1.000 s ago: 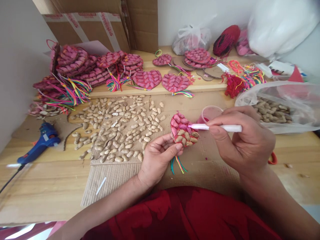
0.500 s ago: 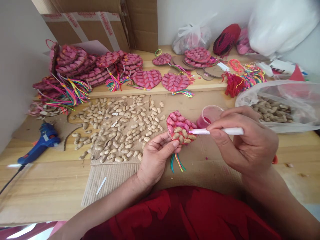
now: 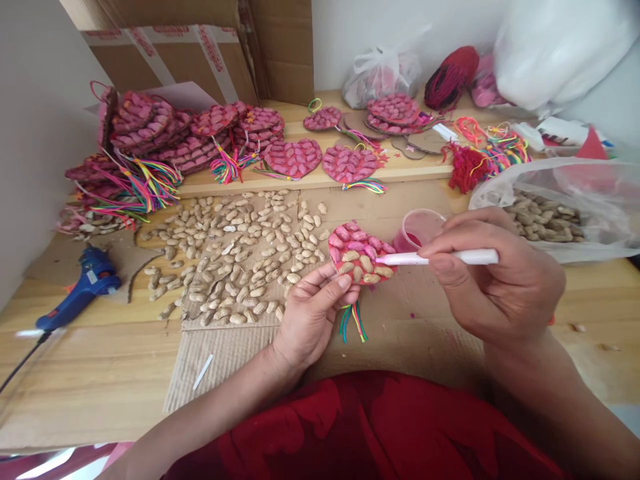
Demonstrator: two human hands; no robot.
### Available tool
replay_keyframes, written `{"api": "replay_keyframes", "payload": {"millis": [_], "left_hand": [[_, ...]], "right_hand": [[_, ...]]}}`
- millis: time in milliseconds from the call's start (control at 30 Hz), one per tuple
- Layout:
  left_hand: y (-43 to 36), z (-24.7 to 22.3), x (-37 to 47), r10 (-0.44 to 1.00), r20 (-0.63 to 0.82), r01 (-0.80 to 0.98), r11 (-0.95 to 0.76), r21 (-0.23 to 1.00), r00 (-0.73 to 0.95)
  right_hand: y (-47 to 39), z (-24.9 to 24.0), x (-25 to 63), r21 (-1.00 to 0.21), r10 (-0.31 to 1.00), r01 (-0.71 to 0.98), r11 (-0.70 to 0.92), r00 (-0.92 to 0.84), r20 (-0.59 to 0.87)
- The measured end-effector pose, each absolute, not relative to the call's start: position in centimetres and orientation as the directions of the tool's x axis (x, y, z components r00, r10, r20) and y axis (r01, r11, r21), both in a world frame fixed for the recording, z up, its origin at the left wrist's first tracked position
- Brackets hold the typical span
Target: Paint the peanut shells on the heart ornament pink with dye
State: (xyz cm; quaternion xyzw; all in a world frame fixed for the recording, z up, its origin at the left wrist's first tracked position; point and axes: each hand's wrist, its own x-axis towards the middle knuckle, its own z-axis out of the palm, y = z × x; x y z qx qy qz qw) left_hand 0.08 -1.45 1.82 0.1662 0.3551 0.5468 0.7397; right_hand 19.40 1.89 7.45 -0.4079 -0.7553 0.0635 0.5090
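Observation:
Between thumb and fingers, my left hand point(image 3: 315, 313) pinches the lower left edge of a small red plaque point(image 3: 357, 250) covered with peanut shells. Its upper shells are pink; several lower ones are bare tan. A multicoloured tassel point(image 3: 354, 323) hangs below it. My right hand point(image 3: 495, 277) is closed around a white pen-like brush point(image 3: 460, 257), whose pink tip touches the plaque near the border of pink and tan shells. Just behind the plaque stands a clear plastic cup point(image 3: 420, 230) with pink paint inside, partly hidden by my right hand.
Loose peanuts point(image 3: 255, 267) cover the cardboard on the left. A blue glue gun point(image 3: 83, 287) lies farther left. Finished pink plaques point(image 3: 293, 159) and tassels fill the raised shelf behind. To the right, a plastic bag point(image 3: 600, 220) holds peanuts point(image 3: 545, 217).
The plaque has tilted and shifted slightly left in my left hand. My right hand with the brush has moved a little to the right, its tip still at the shells.

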Motion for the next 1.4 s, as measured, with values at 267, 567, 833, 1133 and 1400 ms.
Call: {"api": "replay_keyframes", "payload": {"millis": [267, 567, 833, 1133, 1400], "left_hand": [[-1.33, 1.87, 0.00, 0.922, -0.354, -0.697, 0.357, 0.622, 0.156], [-1.40, 1.73, -0.02, 0.925, -0.339, -0.717, 0.351, 0.602, 0.169], [-1.46, 1.73, 0.00, 0.929, -0.328, -0.711, 0.347, 0.612, 0.171], [-1.37, 1.69, -0.03, 0.924, -0.340, -0.705, 0.357, 0.612, 0.173], [-1.45, 1.68, -0.14, 0.921, -0.347, -0.697, 0.366, 0.617, 0.176]], "right_hand": [[1.75, 7.55, 19.39, -0.514, 0.695, 0.587, 0.625, -0.119, 0.709], [1.95, 7.44, 19.74, -0.518, 0.688, 0.548, 0.657, -0.156, 0.709], [1.96, 7.39, 19.53, -0.501, 0.672, 0.556, 0.664, -0.149, 0.725], [1.91, 7.44, 19.69, -0.511, 0.690, 0.544, 0.666, -0.188, 0.699], [2.06, 7.62, 19.77, -0.595, 0.713, 0.494, 0.634, -0.076, 0.697]]}}
